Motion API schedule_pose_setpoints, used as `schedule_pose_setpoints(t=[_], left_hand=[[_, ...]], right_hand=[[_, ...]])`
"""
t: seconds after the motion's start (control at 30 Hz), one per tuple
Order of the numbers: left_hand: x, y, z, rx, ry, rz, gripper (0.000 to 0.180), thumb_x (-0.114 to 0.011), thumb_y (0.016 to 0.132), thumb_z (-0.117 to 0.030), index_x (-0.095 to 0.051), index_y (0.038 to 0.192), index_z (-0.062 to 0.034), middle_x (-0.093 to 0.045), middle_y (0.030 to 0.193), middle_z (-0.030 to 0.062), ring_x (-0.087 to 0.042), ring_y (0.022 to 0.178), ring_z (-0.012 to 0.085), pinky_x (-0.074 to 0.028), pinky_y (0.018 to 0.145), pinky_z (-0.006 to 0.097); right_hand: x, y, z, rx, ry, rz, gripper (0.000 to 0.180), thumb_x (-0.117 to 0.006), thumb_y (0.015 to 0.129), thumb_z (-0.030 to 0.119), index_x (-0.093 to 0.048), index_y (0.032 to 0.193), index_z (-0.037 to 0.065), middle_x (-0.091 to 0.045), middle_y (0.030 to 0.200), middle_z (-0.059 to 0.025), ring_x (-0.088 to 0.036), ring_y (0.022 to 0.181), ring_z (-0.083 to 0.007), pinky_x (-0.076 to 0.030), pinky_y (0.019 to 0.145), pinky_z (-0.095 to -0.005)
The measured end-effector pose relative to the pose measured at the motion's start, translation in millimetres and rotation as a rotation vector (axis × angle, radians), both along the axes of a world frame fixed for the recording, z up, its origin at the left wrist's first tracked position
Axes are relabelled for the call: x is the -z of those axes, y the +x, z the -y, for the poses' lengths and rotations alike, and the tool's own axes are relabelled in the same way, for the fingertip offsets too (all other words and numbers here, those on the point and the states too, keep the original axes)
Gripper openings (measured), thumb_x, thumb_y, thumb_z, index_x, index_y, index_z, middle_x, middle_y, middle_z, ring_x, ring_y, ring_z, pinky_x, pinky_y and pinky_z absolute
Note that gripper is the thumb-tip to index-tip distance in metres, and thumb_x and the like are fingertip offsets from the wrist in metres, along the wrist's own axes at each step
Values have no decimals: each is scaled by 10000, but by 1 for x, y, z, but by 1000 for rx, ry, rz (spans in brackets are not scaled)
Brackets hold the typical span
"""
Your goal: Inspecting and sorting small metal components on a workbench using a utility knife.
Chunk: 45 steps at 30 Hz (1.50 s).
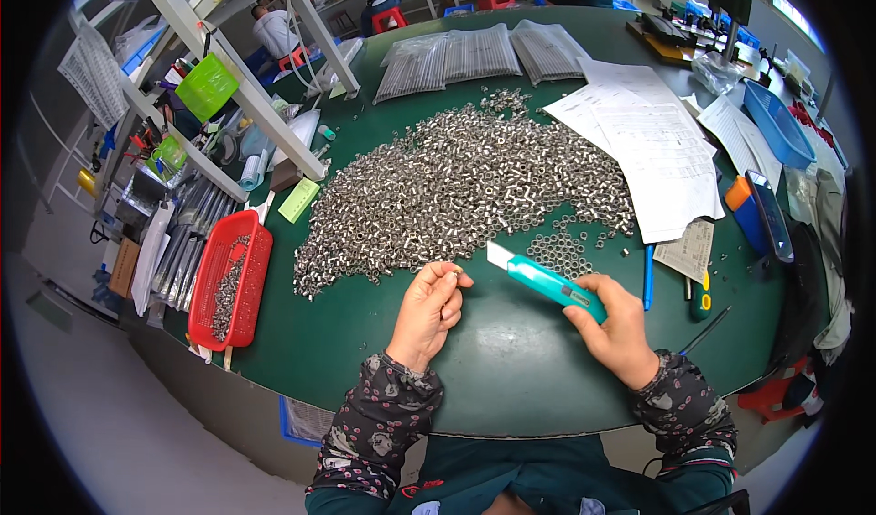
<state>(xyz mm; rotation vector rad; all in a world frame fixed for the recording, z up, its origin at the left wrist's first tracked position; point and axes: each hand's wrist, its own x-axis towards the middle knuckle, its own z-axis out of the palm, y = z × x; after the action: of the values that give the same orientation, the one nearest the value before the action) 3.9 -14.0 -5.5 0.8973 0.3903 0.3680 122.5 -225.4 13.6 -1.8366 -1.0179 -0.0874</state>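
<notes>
One teal knife (550, 282) is gripped by the right hand (622, 334), blade (498, 256) out, while some tiny piece (459, 273) seems pinched in the left hand (425, 316), both over the tabletop (511, 369) near heaped metal rings (456, 187), so skin could get nicked if it slips.

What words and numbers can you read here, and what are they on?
Teal cutter in the right hand: a small label, which I won't copy out.
White papers: printing, too small to read.
Tan slip: printing, too blurred to read.
Hanging sheet at left: marks, too small to read.
</notes>
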Motion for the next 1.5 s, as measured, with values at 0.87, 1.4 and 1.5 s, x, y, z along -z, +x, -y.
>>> schedule_pose_setpoints(t=[0.87, 1.4, 1.5], left_hand=[[2, 1, 0, -29, 242, -54, 118, -531, 856, -49, -535, 974, -49, -536, 806, 7, -347, 485, -4, -233, 382, 137], [2, 0, 11, -219, 924, -177, 88, -580, 804, -37, -593, 890, -22, -539, 782, -26, -445, 637, 29, -376, 576, 176], [3, 2, 12, -210, 819, -213, 96, -581, 809, -42, -589, 903, -20, -537, 785, -38, -439, 629, 26, -369, 569, 173]], right_hand=[[-2, 2, 1, -208, -211, -302, 246, -650, 747, 164, -582, 906, -11, -595, 697, -111, -551, 597, -144, -424, 546, -270], [0, -2, 4, -149, -256, -457, 230, -641, 769, 175, -586, 896, -8, -606, 730, -93, -558, 610, -133, -436, 564, -273], [-5, -13, 2, -76, -187, -243, 230, -643, 755, 208, -587, 870, 17, -595, 719, -141, -573, 591, -273, -439, 532, -347]])
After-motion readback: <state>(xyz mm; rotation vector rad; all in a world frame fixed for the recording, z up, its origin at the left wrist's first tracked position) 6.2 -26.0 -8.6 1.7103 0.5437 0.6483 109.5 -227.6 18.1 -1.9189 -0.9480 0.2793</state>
